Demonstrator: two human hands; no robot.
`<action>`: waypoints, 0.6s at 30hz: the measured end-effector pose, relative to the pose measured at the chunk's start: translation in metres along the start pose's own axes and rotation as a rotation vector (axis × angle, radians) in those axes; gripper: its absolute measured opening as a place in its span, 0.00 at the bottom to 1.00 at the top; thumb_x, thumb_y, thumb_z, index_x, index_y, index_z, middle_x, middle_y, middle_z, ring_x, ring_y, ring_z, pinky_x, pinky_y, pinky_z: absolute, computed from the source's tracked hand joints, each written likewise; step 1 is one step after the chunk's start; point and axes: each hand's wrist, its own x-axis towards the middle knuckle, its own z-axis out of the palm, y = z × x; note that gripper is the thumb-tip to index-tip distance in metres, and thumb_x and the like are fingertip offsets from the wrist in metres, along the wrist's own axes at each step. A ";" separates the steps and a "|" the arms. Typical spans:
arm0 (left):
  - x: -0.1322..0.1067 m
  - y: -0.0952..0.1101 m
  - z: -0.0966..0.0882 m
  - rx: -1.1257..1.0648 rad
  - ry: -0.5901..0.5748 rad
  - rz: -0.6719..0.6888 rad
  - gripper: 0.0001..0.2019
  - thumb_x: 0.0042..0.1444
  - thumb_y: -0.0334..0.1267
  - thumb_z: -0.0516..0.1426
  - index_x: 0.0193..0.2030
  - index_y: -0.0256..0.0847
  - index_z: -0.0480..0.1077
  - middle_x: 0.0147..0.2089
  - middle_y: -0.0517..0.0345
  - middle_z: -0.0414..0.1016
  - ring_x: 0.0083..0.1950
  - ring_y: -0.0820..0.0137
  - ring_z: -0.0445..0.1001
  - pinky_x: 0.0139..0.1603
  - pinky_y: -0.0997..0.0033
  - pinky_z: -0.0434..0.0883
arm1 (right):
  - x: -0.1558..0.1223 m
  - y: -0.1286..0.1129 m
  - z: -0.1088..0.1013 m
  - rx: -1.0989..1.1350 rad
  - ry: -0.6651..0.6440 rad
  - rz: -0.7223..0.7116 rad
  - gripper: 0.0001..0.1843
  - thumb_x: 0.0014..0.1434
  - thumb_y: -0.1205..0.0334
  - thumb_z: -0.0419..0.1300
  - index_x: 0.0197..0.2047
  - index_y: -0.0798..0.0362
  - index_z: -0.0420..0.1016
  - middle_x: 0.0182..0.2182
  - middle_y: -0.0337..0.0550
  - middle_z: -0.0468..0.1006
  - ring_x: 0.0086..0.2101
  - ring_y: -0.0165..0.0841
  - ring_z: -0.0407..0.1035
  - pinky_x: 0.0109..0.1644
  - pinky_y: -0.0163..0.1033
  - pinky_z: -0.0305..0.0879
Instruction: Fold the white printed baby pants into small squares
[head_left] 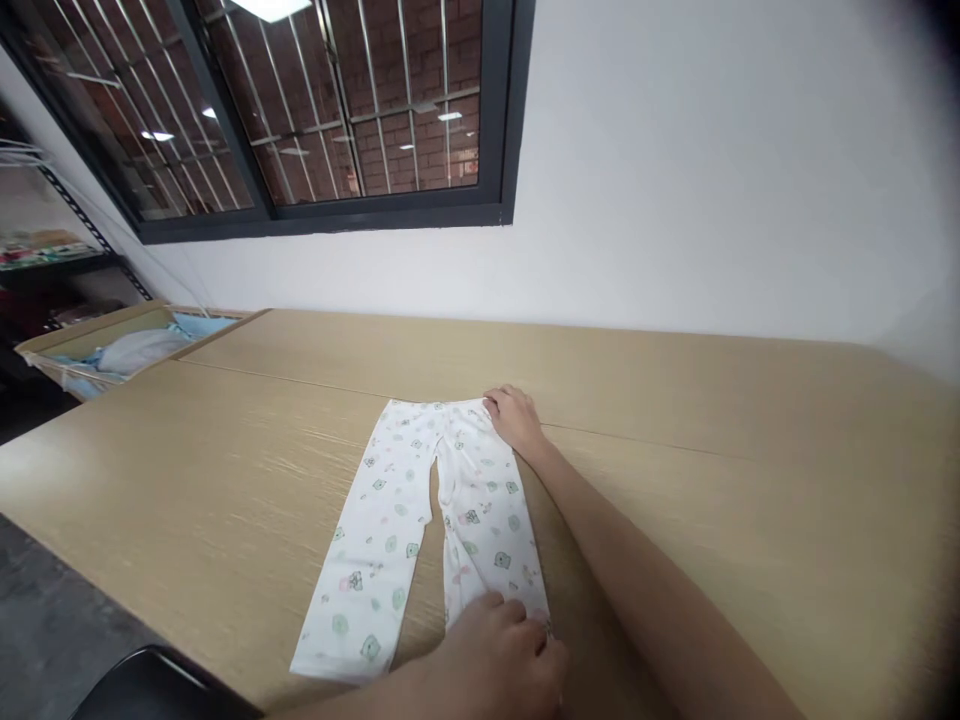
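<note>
A pair of small white trousers [379,545], printed with green and pink figures, lies spread on the wooden table with the waistband toward the wall. My right hand [515,418] is at the right corner of the waistband, its bent fingers and thumb closed on the cloth edge. Down at the lower part of the right trouser leg, my left hand [502,650] has its fingers curled into the fabric, and creases run up from it. The left leg lies flat; the hem of the right one is hidden behind my left hand.
The wooden table [225,450] reaches back to a white wall [675,180] under a barred window [345,110]. A wooden bin [150,362] at the far left holds blue and white cloth. Part of a black seat [161,685] shows by the near left edge.
</note>
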 end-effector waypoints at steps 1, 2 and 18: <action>0.000 0.004 0.006 0.013 -0.011 -0.009 0.22 0.55 0.60 0.61 0.37 0.40 0.75 0.33 0.53 0.81 0.32 0.60 0.80 0.31 0.63 0.71 | 0.000 0.000 0.000 -0.006 -0.005 0.000 0.14 0.71 0.62 0.51 0.47 0.50 0.79 0.46 0.48 0.79 0.49 0.41 0.69 0.53 0.44 0.58; 0.001 0.006 0.009 0.016 -0.036 -0.031 0.21 0.56 0.59 0.61 0.37 0.40 0.76 0.33 0.52 0.81 0.32 0.59 0.80 0.30 0.63 0.70 | 0.000 0.000 0.001 -0.011 -0.010 0.003 0.15 0.72 0.62 0.51 0.47 0.50 0.80 0.46 0.48 0.78 0.49 0.41 0.69 0.53 0.44 0.58; 0.003 0.013 -0.007 -0.124 -0.202 -0.273 0.15 0.55 0.41 0.59 0.46 0.36 0.79 0.30 0.43 0.80 0.27 0.55 0.78 0.26 0.53 0.70 | 0.005 0.001 0.006 -0.023 -0.039 0.034 0.17 0.72 0.60 0.50 0.49 0.50 0.80 0.47 0.51 0.76 0.50 0.42 0.68 0.53 0.46 0.58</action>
